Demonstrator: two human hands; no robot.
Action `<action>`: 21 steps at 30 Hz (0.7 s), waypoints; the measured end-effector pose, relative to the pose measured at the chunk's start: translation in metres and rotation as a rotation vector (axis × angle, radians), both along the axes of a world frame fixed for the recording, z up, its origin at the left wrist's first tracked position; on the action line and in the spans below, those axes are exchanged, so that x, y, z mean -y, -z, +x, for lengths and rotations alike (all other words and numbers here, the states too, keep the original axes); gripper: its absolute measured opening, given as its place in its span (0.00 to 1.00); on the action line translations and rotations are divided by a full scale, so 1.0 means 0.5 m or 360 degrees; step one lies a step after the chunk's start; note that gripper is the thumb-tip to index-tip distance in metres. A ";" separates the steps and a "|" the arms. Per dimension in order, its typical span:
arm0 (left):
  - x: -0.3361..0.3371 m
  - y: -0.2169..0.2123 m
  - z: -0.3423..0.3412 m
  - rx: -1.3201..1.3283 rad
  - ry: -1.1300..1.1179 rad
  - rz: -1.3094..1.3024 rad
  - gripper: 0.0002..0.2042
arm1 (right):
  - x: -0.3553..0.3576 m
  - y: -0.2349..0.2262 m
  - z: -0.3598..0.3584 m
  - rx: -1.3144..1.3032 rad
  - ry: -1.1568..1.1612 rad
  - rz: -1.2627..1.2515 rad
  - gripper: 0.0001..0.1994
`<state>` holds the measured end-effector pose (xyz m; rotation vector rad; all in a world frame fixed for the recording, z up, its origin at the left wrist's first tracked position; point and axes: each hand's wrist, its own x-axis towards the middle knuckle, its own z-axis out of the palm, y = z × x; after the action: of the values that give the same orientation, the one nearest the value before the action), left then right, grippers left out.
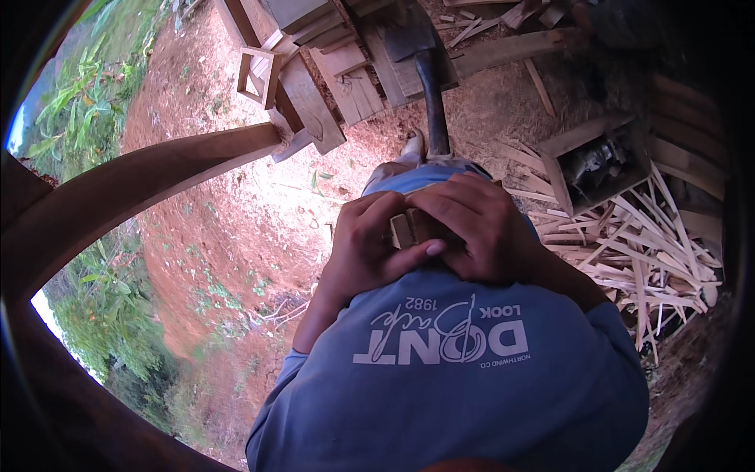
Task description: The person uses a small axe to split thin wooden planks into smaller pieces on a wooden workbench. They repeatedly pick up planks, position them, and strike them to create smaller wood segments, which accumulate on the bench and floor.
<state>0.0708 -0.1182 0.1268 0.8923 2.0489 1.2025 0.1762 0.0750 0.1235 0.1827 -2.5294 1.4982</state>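
In front of my chest, both hands are closed around a small wooden piece (403, 230). Its pale wood shows in the gap between them, while fingers cover most of its shape. My left hand (366, 240) grips the left side, with the thumb reaching across toward the right hand. The fingers of my right hand (470, 220) curl over the top and right side. Right behind and below them is my blue shirt (448, 401) with white lettering.
Boards (346, 90) are stacked ahead, beside a small open wooden frame (259, 76). A dark flat-headed tool (430, 94) stands there. To the right sit a wooden box (586, 135) with dark metal parts and a heap of wood strips (645, 259). A curved beam (157, 169) crosses at left.
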 end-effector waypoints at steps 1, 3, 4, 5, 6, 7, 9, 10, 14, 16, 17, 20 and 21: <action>0.000 0.000 0.000 -0.0009 0.0003 0.0001 0.30 | 0.000 -0.003 -0.001 0.0016 0.0005 -0.0014 0.24; 0.003 -0.007 0.014 -0.0024 -0.0030 0.0070 0.26 | -0.003 -0.001 -0.002 0.0005 -0.0042 -0.0030 0.23; 0.005 -0.010 0.019 -0.0033 -0.0045 0.0101 0.24 | -0.008 0.004 0.000 -0.0023 -0.0094 -0.0031 0.23; 0.008 -0.010 0.020 -0.0082 -0.0020 0.0119 0.24 | -0.011 0.008 0.000 -0.0051 -0.0146 -0.0032 0.23; 0.012 -0.007 0.025 -0.0123 0.0004 0.0134 0.25 | -0.012 0.008 0.001 -0.0061 -0.0181 -0.0039 0.23; 0.016 -0.005 0.028 -0.0164 0.0028 0.0149 0.25 | -0.013 0.007 0.002 -0.0072 -0.0215 -0.0047 0.23; 0.014 0.000 0.028 -0.0164 0.0036 0.0216 0.25 | -0.016 0.006 0.003 -0.0080 -0.0270 -0.0049 0.23; 0.014 0.001 0.028 -0.0165 0.0040 0.0250 0.25 | -0.018 0.005 0.002 -0.0078 -0.0289 -0.0043 0.23; 0.020 -0.005 0.031 -0.0034 0.0101 0.0182 0.26 | -0.019 0.007 0.008 -0.0094 -0.0315 -0.0054 0.23; 0.014 -0.005 0.035 0.0045 0.0074 0.0244 0.26 | -0.025 0.003 0.009 -0.0068 -0.0355 -0.0060 0.23; 0.015 -0.006 0.032 0.0007 0.0108 0.0241 0.26 | -0.027 0.002 0.008 -0.0055 -0.0374 -0.0062 0.23; 0.017 -0.007 0.025 -0.0067 0.0195 0.0265 0.26 | -0.028 0.001 0.009 -0.0082 -0.0345 -0.0027 0.23; 0.017 -0.002 0.023 -0.0075 0.0202 0.0296 0.25 | -0.029 0.001 0.008 -0.0080 -0.0355 -0.0030 0.23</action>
<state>0.0825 -0.1270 0.1278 1.1305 1.9077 1.3286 0.1801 0.0895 0.1231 0.5084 -2.5227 1.5722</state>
